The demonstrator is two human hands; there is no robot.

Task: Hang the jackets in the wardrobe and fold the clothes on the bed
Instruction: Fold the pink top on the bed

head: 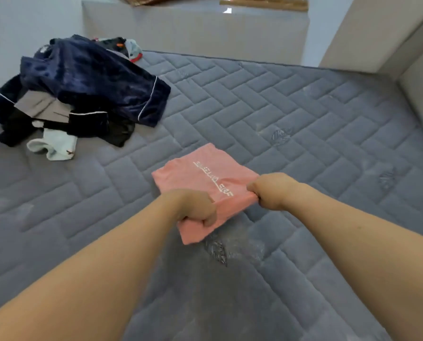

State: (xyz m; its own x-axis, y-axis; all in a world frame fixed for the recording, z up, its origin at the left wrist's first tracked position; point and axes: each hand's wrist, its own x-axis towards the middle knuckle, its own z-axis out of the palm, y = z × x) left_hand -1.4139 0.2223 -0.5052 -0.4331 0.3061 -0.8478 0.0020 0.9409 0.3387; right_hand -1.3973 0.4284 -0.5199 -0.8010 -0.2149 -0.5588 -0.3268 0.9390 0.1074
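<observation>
So we've got both arms stretched out forward over the grey quilted mattress, bare forearms coming in from the near corners and angling toward the middle. Our left hand is curled into a fist, knuckles up, clenched on the near left corner of the folded pink garment. Our right hand is also balled up tight, gripping the near right edge of that same pink piece, thumb side facing left. Wrists are pretty much straight on both sides, and the two fists sit close together with just a strip of pink cloth between them.

The pink garment is folded into a rough rectangle sitting around the middle of the mattress, with white lettering running diagonally across its top. The far part of it lies flat on the mattress; whether the near edge is lifted a bit in our grip, we honestly can't tell.

Off at the far left there's the pile of unfolded clothes, well apart from the pink one. On top is a dark navy velvety piece with thin white piping, with black stuff and something grey tucked under it. A pale mint-white item pokes out at the near edge of the pile, and a bit of light blue and red shows at the far end.

Beyond the mattress there's a beige upholstered block, and another beige padded panel along the right.
</observation>
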